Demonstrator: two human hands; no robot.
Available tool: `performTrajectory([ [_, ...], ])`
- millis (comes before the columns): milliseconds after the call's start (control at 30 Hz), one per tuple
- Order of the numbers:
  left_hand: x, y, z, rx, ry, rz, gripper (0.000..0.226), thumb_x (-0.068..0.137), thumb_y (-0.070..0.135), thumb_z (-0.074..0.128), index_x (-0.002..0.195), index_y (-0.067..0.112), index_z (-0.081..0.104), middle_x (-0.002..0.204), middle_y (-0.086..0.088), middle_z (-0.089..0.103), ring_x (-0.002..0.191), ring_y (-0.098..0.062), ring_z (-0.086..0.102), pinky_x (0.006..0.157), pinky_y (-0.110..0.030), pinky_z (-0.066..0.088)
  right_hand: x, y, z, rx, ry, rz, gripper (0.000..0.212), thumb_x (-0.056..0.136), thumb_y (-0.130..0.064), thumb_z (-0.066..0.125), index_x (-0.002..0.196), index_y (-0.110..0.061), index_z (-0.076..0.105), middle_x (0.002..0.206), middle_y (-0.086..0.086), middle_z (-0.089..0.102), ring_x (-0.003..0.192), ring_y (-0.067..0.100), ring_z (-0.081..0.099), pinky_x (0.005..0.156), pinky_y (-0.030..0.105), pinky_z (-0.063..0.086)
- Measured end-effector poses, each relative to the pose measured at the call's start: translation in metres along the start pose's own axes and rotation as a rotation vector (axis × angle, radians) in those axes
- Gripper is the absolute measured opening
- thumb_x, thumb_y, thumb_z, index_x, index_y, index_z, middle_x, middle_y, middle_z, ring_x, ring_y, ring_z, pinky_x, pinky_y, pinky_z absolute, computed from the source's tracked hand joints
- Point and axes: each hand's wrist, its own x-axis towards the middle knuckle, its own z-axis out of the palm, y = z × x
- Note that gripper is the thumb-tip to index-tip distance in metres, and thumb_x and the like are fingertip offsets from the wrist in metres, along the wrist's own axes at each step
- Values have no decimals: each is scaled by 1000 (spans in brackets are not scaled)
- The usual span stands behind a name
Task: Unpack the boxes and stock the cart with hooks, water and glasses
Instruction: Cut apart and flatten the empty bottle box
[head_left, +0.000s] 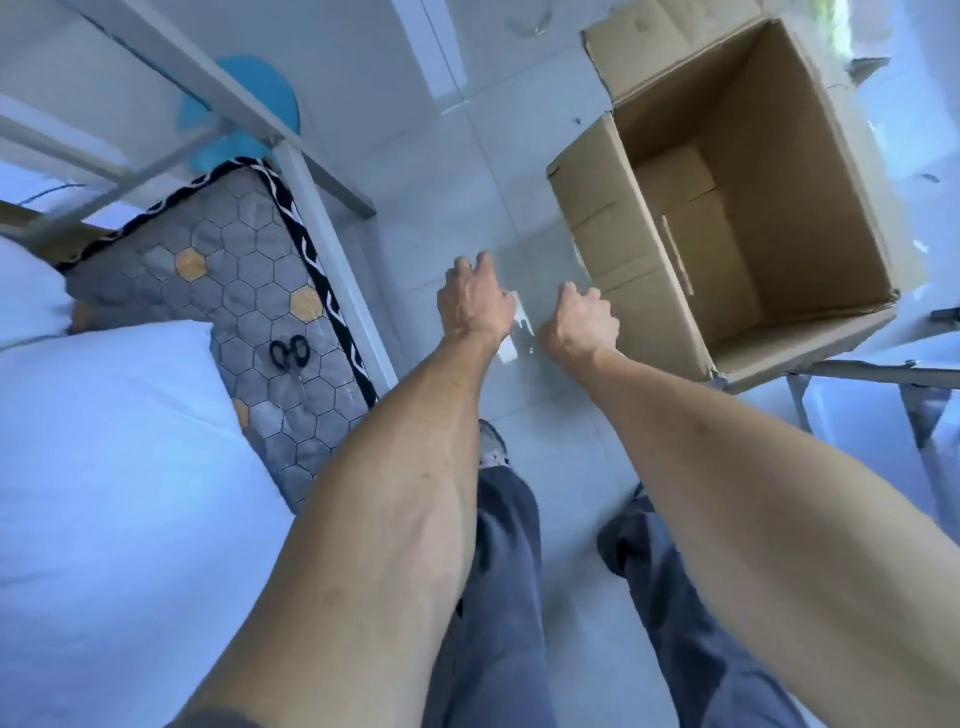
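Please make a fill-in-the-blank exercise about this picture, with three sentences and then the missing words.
1. The scissors lie on the hexagon-patterned ____.
2. The flaps of the cardboard box are ____, so its inside shows.
3. The left hand and the right hand hold a small ____ object between them, above the tiled floor.

Missing words: mattress; open; white
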Motion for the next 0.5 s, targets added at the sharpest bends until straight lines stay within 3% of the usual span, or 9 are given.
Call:
performTrajectory([
  [233,32,-125,1,36,51,-206,38,94,21,53,131,10,48,133,-17,46,122,-31,44,95,-43,44,19,-87,54,-161,7,-126,38,94,-21,49,132,-14,42,126,16,46,118,34,46,95,43,39],
  [400,42,-205,-4,66,-66,-445,54,88,24,63,135,10,40,143,-24,30,122,-36,42,89,-44,47,22,-152,83,-214,-45,-190,41,93,-20,49,133,-13,39,125,14,45,113,32,45,88,38,37],
  [500,51,-233,-3,29,-147,-594,68,87,24,64,144,10,29,150,-30,18,125,-41,39,95,-45,46,30,-180,96,-215,-28,-230,36,92,-18,50,127,-12,42,122,13,46,110,30,46,87,37,37],
])
